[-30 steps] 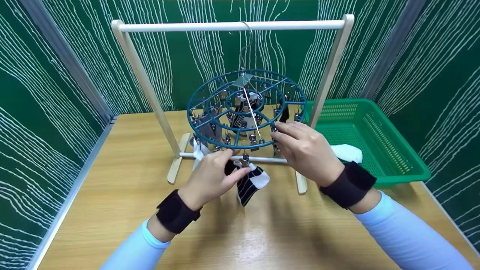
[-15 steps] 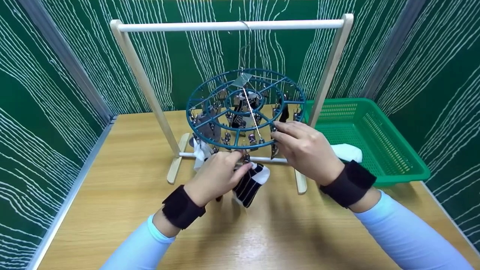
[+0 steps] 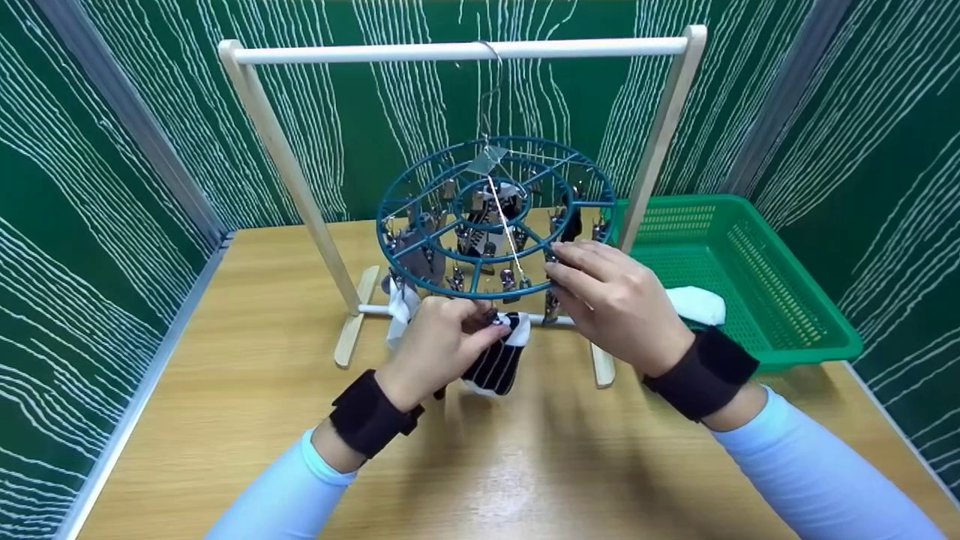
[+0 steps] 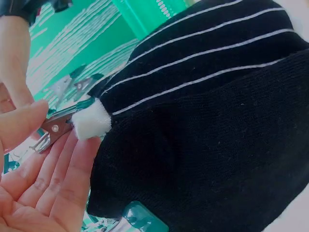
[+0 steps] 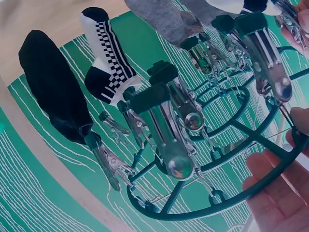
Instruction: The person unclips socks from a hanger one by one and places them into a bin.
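A dark teal round drying hanger (image 3: 475, 277) with metal clips hangs from the rack. At its front, my left hand (image 3: 439, 341) pinches a metal clip (image 4: 57, 126) between thumb and fingers. In the left wrist view the clip's tip meets a small white end of a black sock with white stripes (image 3: 491, 367). Plain black knit (image 4: 203, 159) fills the space below those stripes. My right hand (image 3: 619, 300) grips the hanger's front right rim, its fingers (image 5: 270, 186) bent around the ring in the right wrist view.
Other socks hang from the clips: a black one (image 5: 54, 87), a checkered one (image 5: 108, 53) and a grey one (image 5: 159, 21). A wooden rack (image 3: 289, 165) frames the hanger. To the right, a green basket (image 3: 795, 300) contains a white item (image 3: 697, 305).
My left hand has shifted slightly right and closed in on the clip beneath the rim. The striped sock has swung and turned below it. My right hand keeps its grip on the rim.
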The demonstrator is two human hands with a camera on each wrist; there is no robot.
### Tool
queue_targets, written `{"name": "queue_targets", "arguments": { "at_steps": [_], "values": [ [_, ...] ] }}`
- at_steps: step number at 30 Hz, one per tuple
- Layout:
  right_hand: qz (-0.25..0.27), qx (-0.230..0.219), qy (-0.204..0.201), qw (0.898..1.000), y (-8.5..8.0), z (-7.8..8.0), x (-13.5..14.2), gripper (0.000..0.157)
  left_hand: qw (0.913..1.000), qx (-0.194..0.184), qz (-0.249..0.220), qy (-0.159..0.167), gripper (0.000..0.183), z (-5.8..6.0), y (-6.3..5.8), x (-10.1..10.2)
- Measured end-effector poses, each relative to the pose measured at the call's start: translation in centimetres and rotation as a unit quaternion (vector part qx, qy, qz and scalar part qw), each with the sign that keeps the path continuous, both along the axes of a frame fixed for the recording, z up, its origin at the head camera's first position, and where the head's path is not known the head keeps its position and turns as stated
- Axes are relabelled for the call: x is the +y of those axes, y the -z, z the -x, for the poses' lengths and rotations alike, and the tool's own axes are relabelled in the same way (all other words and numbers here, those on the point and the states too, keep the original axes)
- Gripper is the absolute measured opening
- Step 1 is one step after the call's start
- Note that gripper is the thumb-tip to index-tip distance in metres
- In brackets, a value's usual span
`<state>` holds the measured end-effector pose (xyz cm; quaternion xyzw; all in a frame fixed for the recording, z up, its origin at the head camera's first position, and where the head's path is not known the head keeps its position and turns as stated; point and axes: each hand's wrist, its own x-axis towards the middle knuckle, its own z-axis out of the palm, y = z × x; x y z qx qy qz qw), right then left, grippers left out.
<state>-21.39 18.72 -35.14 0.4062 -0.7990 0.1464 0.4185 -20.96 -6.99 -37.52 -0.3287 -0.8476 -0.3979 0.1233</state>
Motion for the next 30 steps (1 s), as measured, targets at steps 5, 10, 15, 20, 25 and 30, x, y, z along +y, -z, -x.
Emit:
{"name": "queue_targets", "arguments": {
  "at_steps": [5, 10, 15, 20, 25, 30],
  "values": [
    [0.054, -0.006, 0.016, 0.998, 0.7, -1.3, 0.5, 0.037, 1.0000, -0.001, -0.004, 0.000, 0.016, 0.0, 0.2, 0.1],
    [0.087, -0.023, 0.054, 0.994, 2.1, -2.4, 1.3, 0.043, 1.0000, 0.000, -0.001, -0.009, 0.018, 0.1, 0.5, -0.1],
    [0.077, -0.042, 0.080, 0.993, 3.7, -2.7, 1.7, 0.045, 0.9999, 0.009, -0.009, -0.012, 0.018, 0.2, 0.6, -0.3],
    [0.082, -0.076, 0.078, 0.991, 5.7, -1.9, 1.6, 0.042, 0.9998, 0.003, -0.011, -0.015, 0.018, 0.2, 0.6, -0.3],
    [0.090, -0.147, 0.077, 0.982, 7.7, -0.9, 1.0, 0.038, 0.9997, 0.009, -0.021, -0.013, 0.019, 0.3, 0.6, -0.2],
    [0.107, -0.250, 0.076, 0.959, 9.2, 0.0, 0.3, 0.039, 0.9995, 0.019, -0.014, -0.019, 0.019, 0.2, 0.6, -0.1]
  ]
}}
